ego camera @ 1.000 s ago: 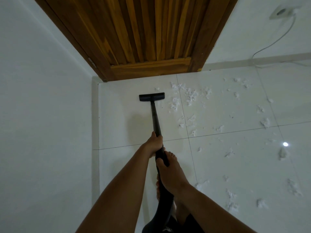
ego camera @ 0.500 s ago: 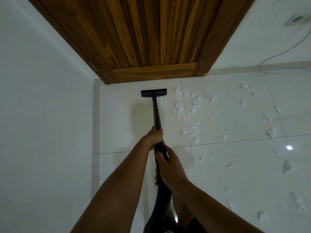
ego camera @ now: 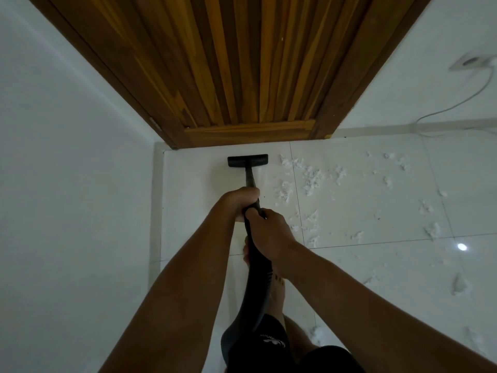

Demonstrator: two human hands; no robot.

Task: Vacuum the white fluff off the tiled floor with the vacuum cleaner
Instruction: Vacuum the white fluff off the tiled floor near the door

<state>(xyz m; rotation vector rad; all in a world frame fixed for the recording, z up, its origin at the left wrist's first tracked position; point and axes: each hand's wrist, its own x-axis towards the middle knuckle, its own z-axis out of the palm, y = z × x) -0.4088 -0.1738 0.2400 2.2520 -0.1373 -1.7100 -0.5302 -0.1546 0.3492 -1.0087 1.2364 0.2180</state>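
A black vacuum cleaner wand (ego camera: 250, 179) runs from my hands down to its flat black nozzle (ego camera: 247, 160), which lies on the white tiled floor (ego camera: 349, 211) just in front of the wooden door. My left hand (ego camera: 239, 201) grips the wand higher up; my right hand (ego camera: 269, 230) grips it just behind, where the black hose (ego camera: 258, 281) starts. White fluff (ego camera: 312, 179) lies scattered over the tiles to the right of the nozzle, with several more clumps farther right and nearer me.
A wooden door (ego camera: 228, 63) in its frame stands straight ahead. A white wall (ego camera: 67, 184) closes the left side. On the right wall a socket (ego camera: 470, 61) feeds a white cable (ego camera: 457, 103) down to the skirting. My bare foot (ego camera: 278, 292) stands under the hose.
The nozzle has been pushed forward towards the door, off the fluff it was beside. Both hands moved forward along with the wand, and my view has come closer to the door.
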